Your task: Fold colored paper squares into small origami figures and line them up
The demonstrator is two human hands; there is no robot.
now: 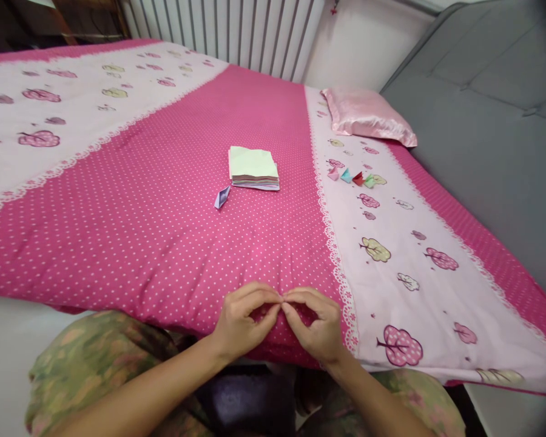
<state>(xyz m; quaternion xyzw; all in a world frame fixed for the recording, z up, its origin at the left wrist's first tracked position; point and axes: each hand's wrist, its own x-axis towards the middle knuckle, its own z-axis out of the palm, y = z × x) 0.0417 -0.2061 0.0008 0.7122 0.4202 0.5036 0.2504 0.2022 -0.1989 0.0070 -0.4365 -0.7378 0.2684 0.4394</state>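
My left hand [248,315] and my right hand [316,318] meet at the front edge of the bed. On each, thumb and index finger are closed in a pinch, and the fingertips of both hands touch. Nothing shows between them. Farther back on the pink dotted bedspread [164,243] lies a small folded purple paper boat [222,198]. Just behind it sits a stack of coloured square paper [253,165] with a pale green sheet on top.
Four small folded papers form a row on the right: pink [333,174], blue [346,175], red [358,178] and green [369,181]. A pink satin pillow [368,115] lies behind them, beside a grey padded headboard [491,121]. A white slatted panel [222,36] stands at the back.
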